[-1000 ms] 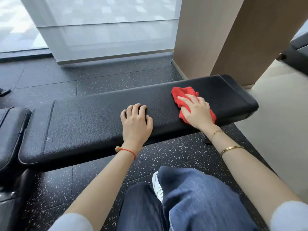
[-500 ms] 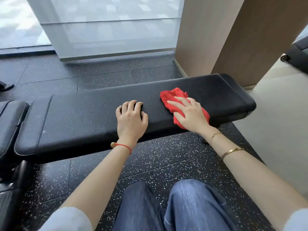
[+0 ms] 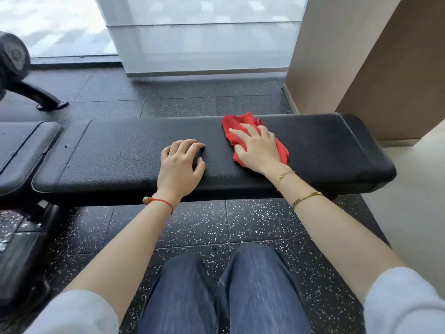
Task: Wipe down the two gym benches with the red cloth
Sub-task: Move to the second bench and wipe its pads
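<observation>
A long black padded gym bench [image 3: 115, 160] runs across the view in front of me. The crumpled red cloth [image 3: 234, 127] lies on its top, right of centre. My right hand [image 3: 258, 148] lies flat on the cloth, fingers spread, pressing it onto the pad. Beside it to the left, my left hand [image 3: 179, 162] rests on the bare pad with fingers loosely curled and nothing in it. A second black pad [image 3: 21, 148] adjoins the bench at the far left, partly out of frame.
Speckled black rubber floor [image 3: 252, 220] lies under the bench. My knees in blue jeans [image 3: 224, 295] are below. A tan pillar [image 3: 349, 56] stands behind the bench's right end. A glass wall [image 3: 204, 37] is at the back, a black equipment leg [image 3: 36, 95] far left.
My right hand has slid the red cloth leftward along the bench, closer to the left hand. The left hand stays on the pad. The view has shifted, showing more of the left.
</observation>
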A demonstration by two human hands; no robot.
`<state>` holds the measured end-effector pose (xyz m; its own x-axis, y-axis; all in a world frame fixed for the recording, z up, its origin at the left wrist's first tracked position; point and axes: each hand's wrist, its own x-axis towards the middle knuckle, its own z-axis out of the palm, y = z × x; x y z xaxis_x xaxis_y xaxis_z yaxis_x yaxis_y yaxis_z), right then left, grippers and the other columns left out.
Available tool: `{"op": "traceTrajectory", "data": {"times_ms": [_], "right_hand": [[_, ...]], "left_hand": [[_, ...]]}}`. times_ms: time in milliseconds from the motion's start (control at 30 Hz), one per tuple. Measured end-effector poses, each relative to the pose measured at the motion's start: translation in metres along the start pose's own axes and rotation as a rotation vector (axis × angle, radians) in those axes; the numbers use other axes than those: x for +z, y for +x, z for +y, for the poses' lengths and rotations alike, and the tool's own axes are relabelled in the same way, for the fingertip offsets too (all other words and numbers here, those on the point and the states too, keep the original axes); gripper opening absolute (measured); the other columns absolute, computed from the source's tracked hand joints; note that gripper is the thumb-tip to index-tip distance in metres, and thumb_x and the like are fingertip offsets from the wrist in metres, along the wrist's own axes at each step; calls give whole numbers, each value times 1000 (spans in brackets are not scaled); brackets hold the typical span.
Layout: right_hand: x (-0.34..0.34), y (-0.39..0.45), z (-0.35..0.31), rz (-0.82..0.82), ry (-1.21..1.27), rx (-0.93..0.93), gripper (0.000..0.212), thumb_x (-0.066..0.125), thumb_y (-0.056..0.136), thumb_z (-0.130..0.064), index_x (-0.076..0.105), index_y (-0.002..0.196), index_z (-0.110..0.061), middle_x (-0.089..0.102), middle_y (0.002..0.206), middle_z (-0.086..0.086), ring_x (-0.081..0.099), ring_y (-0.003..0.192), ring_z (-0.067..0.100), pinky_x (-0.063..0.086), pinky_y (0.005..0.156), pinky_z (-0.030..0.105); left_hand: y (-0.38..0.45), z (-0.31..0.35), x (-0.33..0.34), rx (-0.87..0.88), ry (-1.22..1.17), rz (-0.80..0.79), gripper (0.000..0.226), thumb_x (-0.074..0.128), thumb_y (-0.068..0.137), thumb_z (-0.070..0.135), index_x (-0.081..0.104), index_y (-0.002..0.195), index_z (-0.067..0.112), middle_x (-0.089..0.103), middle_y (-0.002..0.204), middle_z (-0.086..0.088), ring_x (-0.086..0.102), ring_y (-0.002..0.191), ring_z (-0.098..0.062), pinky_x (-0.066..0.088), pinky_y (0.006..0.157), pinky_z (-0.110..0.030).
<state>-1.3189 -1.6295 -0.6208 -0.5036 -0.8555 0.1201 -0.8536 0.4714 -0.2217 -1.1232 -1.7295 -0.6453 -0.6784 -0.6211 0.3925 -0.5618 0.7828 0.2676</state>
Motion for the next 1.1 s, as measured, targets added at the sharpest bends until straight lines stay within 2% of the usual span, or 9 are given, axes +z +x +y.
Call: {"op": "traceTrajectory", "data": {"times_ms": [167, 333, 500, 667, 767, 933, 1100], "right_hand": [[-2, -38, 21, 25, 16, -169, 48, 46, 91, -39, 45, 139, -44, 40, 150, -12, 35, 133, 28, 26, 111, 43], [-14, -30, 76, 84, -1, -10, 47, 48, 91, -37, 47, 138, -43, 41, 150, -8, 36, 130, 30, 25, 108, 41], [-8, 8, 62, 45, -21, 46, 49, 44, 91, -40, 44, 140, -43, 36, 153, -6, 31, 134, 33, 22, 110, 42], [-6, -20, 42, 38, 2, -128, 49, 47, 88, -39, 48, 138, -43, 42, 148, -9, 37, 128, 31, 26, 108, 42], [-8, -50, 53, 52, 10, -174, 49, 46, 88, -41, 49, 136, -43, 44, 146, -12, 40, 127, 28, 28, 108, 41], [-24, -76, 116, 188, -12, 15, 48, 44, 87, -40, 53, 134, -41, 49, 144, -10, 43, 124, 27, 31, 104, 41], [-35, -53, 175, 231, -49, 380, 46, 44, 91, -37, 52, 136, -36, 44, 149, -2, 36, 128, 35, 26, 107, 45]], "left_hand": [[-1, 1, -3, -8, -9, -11, 36, 49, 91, 30, 62, 124, 24, 59, 129, 5, 50, 124, -22, 32, 107, -43], [0, 3, -4, -17, 4, -24, 39, 45, 91, 31, 60, 126, 24, 59, 131, 6, 49, 125, -21, 34, 106, -43], [1, 7, 1, -23, 52, -19, 39, 41, 89, 29, 58, 124, 23, 57, 129, 4, 48, 124, -21, 33, 105, -43], [2, 13, 1, -5, 134, -24, 38, 41, 90, 24, 57, 124, 18, 56, 128, -2, 49, 123, -27, 34, 104, -45], [6, 15, -2, 29, 203, -81, 39, 38, 91, 25, 56, 125, 15, 56, 130, -6, 50, 123, -30, 35, 104, -46], [18, 31, -5, -31, 67, -51, 33, 40, 94, 27, 58, 120, 17, 57, 128, -2, 51, 120, -28, 37, 101, -46], [41, 77, 14, 63, -2, -38, 32, 53, 93, 20, 59, 124, 16, 59, 129, -1, 51, 122, -27, 38, 103, -44]]}}
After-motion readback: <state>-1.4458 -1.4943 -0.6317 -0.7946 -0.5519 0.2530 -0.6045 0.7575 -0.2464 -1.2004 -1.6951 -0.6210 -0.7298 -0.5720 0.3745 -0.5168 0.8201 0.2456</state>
